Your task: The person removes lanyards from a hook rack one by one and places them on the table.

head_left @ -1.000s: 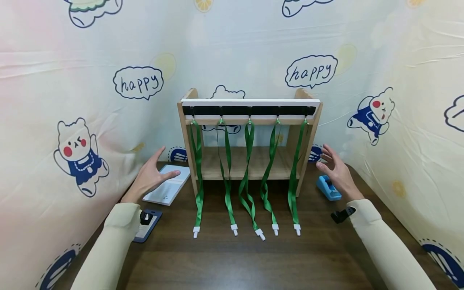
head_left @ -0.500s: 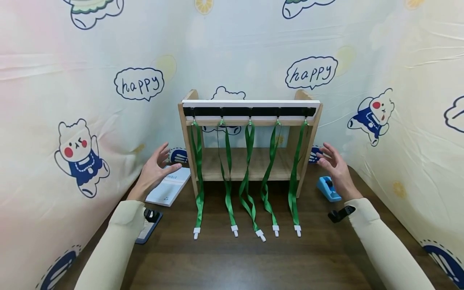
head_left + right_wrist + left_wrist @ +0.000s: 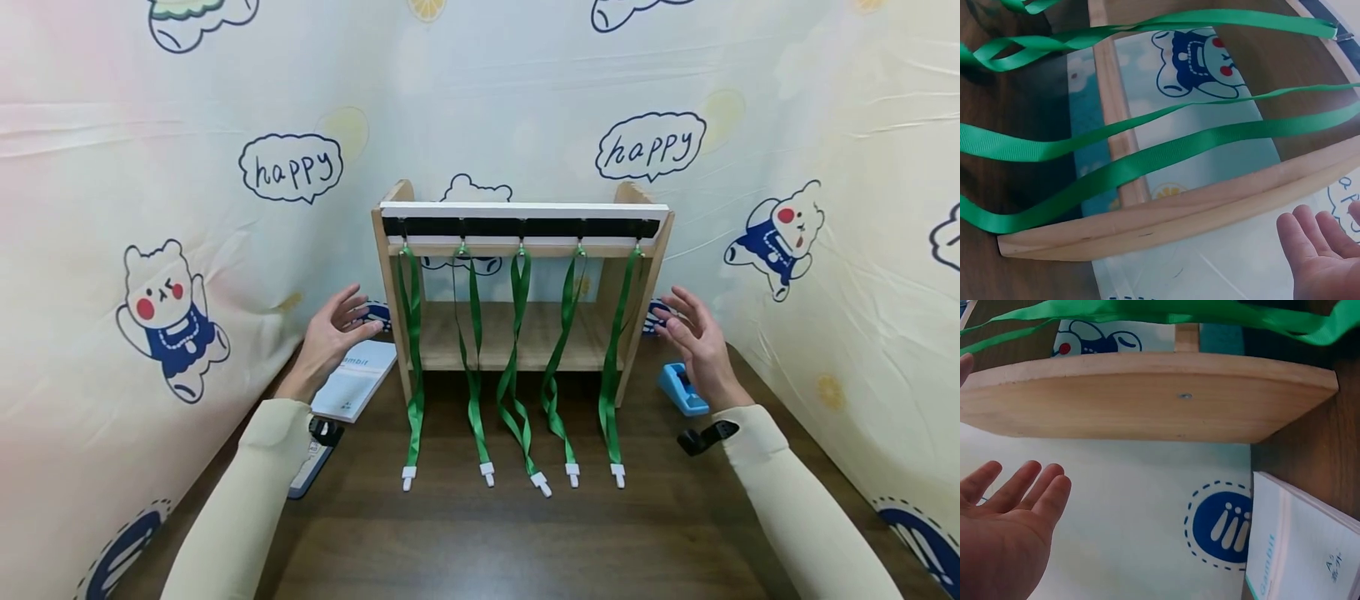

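Observation:
Several green lanyards (image 3: 519, 292) with white clips hang from hooks along the top bar of a wooden rack (image 3: 517, 321). My left hand (image 3: 330, 337) hovers beside the rack's left side panel, above a white and pale blue paper pad (image 3: 356, 382), fingers loosely spread and holding nothing. The left wrist view shows that hand's palm (image 3: 1007, 550) apart from the wood. On the other side, my right hand (image 3: 701, 350) is held in the air near the right panel and a blue tape dispenser (image 3: 683, 390), also holding nothing. Its fingers show bent a little and apart from the rack in the right wrist view.
A blue-edged badge holder (image 3: 311, 468) lies on the dark wooden table (image 3: 480, 550), partly hidden under the left sleeve. Printed cloth (image 3: 480, 92) hangs behind and on both sides.
My left hand has shifted slightly right and upward, toward the rack, uncovering more of the pad. My right hand has risen a little. The lanyards still hang from the rack.

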The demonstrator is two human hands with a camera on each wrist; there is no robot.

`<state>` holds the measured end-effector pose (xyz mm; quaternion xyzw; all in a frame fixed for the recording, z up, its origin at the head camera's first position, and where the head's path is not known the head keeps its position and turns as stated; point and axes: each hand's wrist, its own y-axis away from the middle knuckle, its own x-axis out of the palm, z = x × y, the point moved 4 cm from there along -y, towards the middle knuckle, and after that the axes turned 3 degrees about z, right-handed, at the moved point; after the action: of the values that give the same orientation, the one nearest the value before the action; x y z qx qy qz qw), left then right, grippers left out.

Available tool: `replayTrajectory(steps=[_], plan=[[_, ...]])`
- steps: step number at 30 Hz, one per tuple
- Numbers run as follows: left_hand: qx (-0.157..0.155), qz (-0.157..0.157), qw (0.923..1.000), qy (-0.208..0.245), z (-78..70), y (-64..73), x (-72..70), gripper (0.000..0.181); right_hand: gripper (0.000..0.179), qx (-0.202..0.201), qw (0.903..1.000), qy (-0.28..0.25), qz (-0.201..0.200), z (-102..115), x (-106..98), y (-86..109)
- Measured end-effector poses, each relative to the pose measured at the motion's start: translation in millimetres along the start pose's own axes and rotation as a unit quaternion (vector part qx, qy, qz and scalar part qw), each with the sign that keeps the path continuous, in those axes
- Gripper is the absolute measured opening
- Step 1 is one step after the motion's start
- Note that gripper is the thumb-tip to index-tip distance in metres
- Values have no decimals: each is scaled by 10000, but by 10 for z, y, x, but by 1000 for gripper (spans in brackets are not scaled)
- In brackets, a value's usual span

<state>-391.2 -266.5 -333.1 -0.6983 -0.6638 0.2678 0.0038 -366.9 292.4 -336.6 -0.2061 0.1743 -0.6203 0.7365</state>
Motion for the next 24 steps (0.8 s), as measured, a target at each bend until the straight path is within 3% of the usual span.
replayTrajectory(steps=[11, 24], plan=[[174, -37, 9998, -29, -154, -126, 122, 71, 52, -144, 9992, -359, 48, 29, 29, -25], [-25, -252, 9997, -47, -256, -295, 196, 73, 58, -193, 9996, -202, 5, 95, 71, -22]])
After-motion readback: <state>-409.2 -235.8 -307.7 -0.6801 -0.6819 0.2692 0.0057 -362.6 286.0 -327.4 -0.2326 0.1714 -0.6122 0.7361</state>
